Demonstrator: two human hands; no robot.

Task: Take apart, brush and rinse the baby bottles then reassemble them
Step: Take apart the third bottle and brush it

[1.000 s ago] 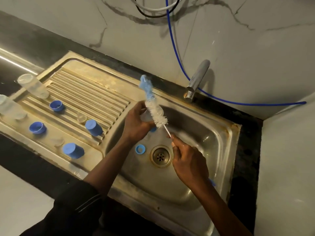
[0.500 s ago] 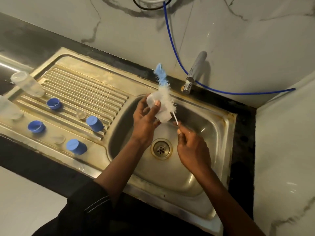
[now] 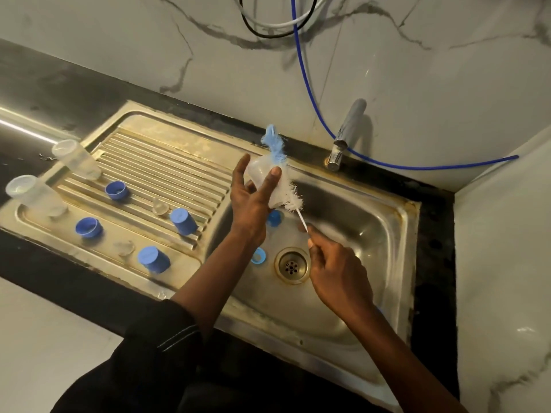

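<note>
My left hand (image 3: 253,198) holds a clear baby bottle (image 3: 264,177) above the sink basin, thumb across its side. A bottle brush (image 3: 281,171) with white bristles and a blue tip lies along the bottle's far side. My right hand (image 3: 334,263) pinches the brush's thin white handle. Two clear bottles (image 3: 76,159) (image 3: 32,195) stand on the drainboard at the left. Blue caps (image 3: 183,221) (image 3: 153,259), blue rings (image 3: 117,190) (image 3: 88,227) and clear teats (image 3: 160,206) (image 3: 124,248) lie on the drainboard. A blue ring (image 3: 258,257) and a blue cap (image 3: 274,218) lie in the basin.
The steel sink (image 3: 372,234) has a drain (image 3: 291,265) near my right hand. A chrome tap (image 3: 346,135) juts from the marble wall, with a blue hose (image 3: 310,84) looping past it. Black counter borders the sink.
My left hand lifted the bottle up from low in the basin. The brush now lies against the bottle, and my right hand has shifted with the handle.
</note>
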